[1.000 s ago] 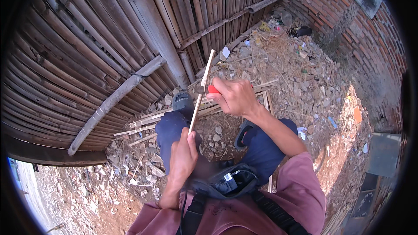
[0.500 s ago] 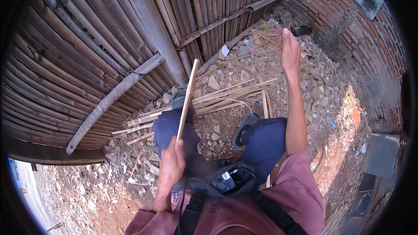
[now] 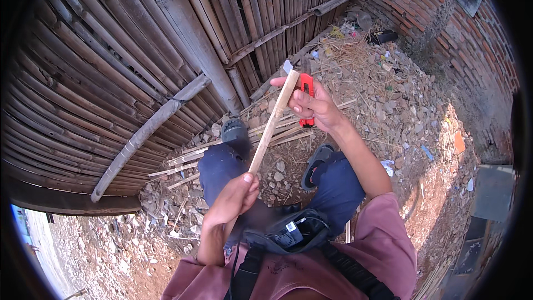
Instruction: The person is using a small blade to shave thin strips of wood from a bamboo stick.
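Observation:
My left hand (image 3: 233, 197) grips the lower end of a pale, flat bamboo strip (image 3: 271, 128). The strip slants up and to the right, away from my body. By its upper end, my right hand (image 3: 323, 110) is closed on a red utility knife (image 3: 307, 85), held upright. The index finger passes behind the strip's tip and shows on its left side. Whether a blade sticks out of the knife, I cannot tell. More bamboo strips (image 3: 186, 158) lie on the ground around my feet.
A bamboo wall (image 3: 105, 78) stands on the left and a brick wall (image 3: 422, 0) at the far right. Stony rubble (image 3: 383, 103) covers the ground between them. An open dark waist bag (image 3: 288, 233) sits at my lap, near my knees.
My right hand has come back from far right to the strip's upper end, turning so the red knife shows. The strip in my left hand now leans further right.

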`<act>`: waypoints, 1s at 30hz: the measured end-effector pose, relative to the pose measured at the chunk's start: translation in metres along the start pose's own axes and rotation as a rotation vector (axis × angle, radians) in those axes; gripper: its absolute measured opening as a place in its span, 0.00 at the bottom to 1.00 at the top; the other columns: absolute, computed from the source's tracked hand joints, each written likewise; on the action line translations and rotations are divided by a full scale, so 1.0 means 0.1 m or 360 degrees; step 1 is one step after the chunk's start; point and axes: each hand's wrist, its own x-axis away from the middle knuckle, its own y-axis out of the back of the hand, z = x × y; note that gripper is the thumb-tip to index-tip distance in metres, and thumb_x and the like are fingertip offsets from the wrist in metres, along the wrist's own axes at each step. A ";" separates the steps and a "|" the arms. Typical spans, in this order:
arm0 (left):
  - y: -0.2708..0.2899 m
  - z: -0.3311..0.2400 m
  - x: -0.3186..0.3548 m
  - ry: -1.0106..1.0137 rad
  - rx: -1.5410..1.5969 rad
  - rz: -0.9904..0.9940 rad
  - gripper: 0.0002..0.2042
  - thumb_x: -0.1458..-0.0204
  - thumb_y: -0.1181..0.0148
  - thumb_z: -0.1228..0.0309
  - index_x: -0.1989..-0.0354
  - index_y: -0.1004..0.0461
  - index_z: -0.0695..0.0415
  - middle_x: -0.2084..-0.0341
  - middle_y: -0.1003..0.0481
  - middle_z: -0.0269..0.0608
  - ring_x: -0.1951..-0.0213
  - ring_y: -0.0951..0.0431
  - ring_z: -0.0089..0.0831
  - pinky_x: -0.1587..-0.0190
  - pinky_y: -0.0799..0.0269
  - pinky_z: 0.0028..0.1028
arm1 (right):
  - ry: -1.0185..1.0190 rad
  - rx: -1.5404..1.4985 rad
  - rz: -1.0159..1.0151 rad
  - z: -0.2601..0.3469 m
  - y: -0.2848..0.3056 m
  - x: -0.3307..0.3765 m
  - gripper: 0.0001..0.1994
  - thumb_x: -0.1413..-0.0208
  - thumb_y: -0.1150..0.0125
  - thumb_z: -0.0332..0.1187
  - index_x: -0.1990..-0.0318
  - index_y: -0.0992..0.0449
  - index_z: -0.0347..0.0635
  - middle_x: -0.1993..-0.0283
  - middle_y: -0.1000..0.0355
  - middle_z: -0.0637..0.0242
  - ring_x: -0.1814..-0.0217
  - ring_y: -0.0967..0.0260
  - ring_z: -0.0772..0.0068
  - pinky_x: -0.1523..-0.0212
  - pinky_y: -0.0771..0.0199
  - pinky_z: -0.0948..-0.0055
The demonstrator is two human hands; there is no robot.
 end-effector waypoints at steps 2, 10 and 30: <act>0.01 -0.04 -0.04 0.0049 0.0097 0.0113 0.22 0.22 0.65 0.50 0.65 0.39 0.53 0.81 0.44 0.25 0.82 0.48 0.15 0.82 0.53 0.21 | -0.0017 -0.0059 -0.0011 -0.05 0.05 0.03 0.24 0.30 0.35 0.42 0.35 0.27 0.34 0.71 0.32 0.77 0.78 0.47 0.94 0.78 0.54 0.86; 0.06 0.00 -0.07 0.0151 0.0292 0.0289 0.26 0.25 0.60 0.44 0.55 0.32 0.58 0.76 0.33 0.33 0.79 0.28 0.21 0.80 0.35 0.20 | 0.0240 -0.0007 -0.0044 -0.01 0.06 0.02 0.16 0.38 0.25 0.39 0.53 0.23 0.39 0.58 0.23 0.67 0.57 0.19 0.69 0.52 0.18 0.69; 0.12 0.29 0.66 -0.0270 -0.0514 -0.0358 0.42 0.54 0.18 0.74 0.29 0.36 0.62 0.44 0.20 0.49 0.42 0.18 0.35 0.38 0.23 0.36 | 0.0838 0.0245 -0.0845 1.61 0.59 -0.60 0.17 0.34 0.30 0.43 0.50 0.19 0.38 0.66 0.24 0.68 0.84 0.52 0.89 0.80 0.51 0.83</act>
